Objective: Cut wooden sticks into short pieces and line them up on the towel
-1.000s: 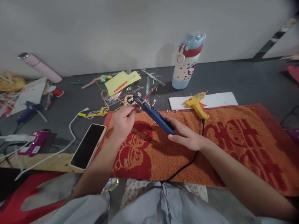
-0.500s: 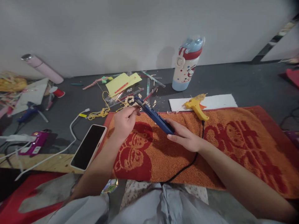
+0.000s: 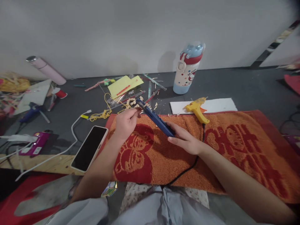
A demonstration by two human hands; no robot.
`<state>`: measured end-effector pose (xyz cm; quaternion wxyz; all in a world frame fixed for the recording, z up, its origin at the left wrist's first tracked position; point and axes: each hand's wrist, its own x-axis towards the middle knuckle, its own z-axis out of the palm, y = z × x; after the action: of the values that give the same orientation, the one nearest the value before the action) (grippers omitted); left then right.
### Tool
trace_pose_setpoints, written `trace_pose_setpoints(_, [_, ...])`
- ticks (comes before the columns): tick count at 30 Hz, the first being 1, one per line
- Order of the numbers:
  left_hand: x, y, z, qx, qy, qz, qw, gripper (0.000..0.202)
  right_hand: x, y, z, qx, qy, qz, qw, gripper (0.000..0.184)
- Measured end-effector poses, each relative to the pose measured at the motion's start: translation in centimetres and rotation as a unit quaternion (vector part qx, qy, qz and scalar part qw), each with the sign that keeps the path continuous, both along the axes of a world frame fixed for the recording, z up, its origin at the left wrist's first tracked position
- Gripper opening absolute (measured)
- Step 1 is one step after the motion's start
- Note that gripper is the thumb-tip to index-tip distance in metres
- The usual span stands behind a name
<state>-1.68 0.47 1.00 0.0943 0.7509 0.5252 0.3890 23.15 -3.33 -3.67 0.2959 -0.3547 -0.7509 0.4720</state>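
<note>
A long dark-blue tool [image 3: 157,120] slants over the orange towel [image 3: 185,165], its kind not clear from this side. My right hand [image 3: 185,137] is wrapped round its lower right end, thumb on the near side. At the tool's upper left tip, my left hand [image 3: 127,122] is closed in a pinch, fingertips close against it. What those fingers hold, if anything, is hidden. Small pale wooden bits [image 3: 155,106] lie scattered just beyond the tip, on the dark table.
A yellow glue gun [image 3: 198,109] rests on a white board [image 3: 220,106], its cable crossing the towel. Behind stands a bottle [image 3: 186,75]. Leftward are a phone [image 3: 90,148], yellow string [image 3: 100,115], yellow paper [image 3: 124,87], a white cable [image 3: 72,131] and a blue glue gun [image 3: 31,112].
The view has shifted slightly, so the scene sits a little lower in the picture. Both hands keep nearly the same pose around the blue tool.
</note>
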Motion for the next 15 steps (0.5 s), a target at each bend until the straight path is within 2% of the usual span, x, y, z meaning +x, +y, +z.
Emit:
trace_pose_setpoints(7, [-0.17, 0.21, 0.38, -0.076, -0.054, -0.017, 0.996, 0.027, 0.24, 0.09, -0.13, -0.001, -0.001, 0.006, 1.0, 0.063])
trace_pose_setpoints(15, [-0.26, 0.24, 0.51, -0.07, -0.009, -0.008, 0.997, 0.027, 0.14, 0.03, -0.17, 0.007, -0.02, -0.009, 1.0, 0.062])
